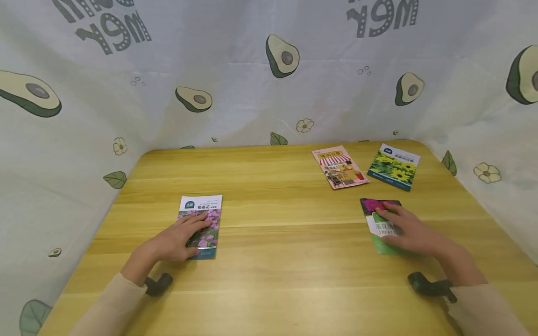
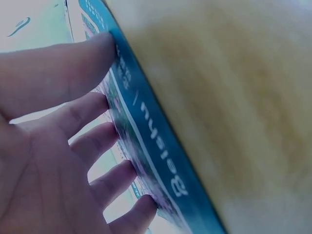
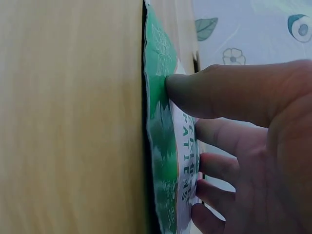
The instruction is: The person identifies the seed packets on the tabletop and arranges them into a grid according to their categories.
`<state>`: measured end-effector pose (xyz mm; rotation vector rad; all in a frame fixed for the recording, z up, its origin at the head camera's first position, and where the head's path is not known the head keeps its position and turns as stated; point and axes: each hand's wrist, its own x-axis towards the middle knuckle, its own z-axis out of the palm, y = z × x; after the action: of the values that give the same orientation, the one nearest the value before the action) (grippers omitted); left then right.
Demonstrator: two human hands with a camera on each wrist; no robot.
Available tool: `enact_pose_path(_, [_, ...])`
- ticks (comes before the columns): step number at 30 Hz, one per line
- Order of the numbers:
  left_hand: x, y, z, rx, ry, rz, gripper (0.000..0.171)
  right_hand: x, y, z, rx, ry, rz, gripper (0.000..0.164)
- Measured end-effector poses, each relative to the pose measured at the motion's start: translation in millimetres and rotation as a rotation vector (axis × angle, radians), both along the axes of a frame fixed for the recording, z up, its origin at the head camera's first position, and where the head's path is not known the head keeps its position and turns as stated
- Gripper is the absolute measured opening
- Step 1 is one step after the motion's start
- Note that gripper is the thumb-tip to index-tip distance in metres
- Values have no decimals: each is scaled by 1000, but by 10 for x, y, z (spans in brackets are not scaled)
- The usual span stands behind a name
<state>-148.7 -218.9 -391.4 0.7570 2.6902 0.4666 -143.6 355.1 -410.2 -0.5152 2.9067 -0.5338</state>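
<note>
On the left of the table lies a seed packet [image 1: 201,204] with pink flowers, a white top and a blue lower band. My left hand [image 1: 174,239] rests on it, fingers spread. In the left wrist view, thumb and fingertips touch the face of the flower packet [image 2: 156,141]. At the right, a green and white seed packet [image 1: 372,224] marked IMPATIENS has a magenta bloom on its top part. My right hand [image 1: 416,233] lies over its right side. The right wrist view shows thumb and fingertips touching the front of this green packet [image 3: 163,146], which lies on the wood.
Toward the back right lie a pink packet [image 1: 340,168] with a shop-front picture and a yellow-flower packet [image 1: 394,167]. A white cloth [image 1: 244,112] with avocado prints hangs behind and beside the wooden table [image 1: 286,280]. Dark wrist-worn devices [image 1: 428,285] sit near both cuffs.
</note>
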Motion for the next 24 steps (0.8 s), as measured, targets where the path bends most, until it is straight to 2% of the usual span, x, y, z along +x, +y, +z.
enact_pose_path(6, [6, -7, 4, 12, 1, -4, 70, 2, -66, 17, 19, -25, -15, 72])
enact_pose_path(16, [32, -26, -1, 25, 9, 4, 71, -39, -245, 39, -9, -15, 28, 70])
enact_pose_path(24, [16, -14, -8, 20, 14, -6, 69, -47, -269, 45, -5, -31, 20, 71])
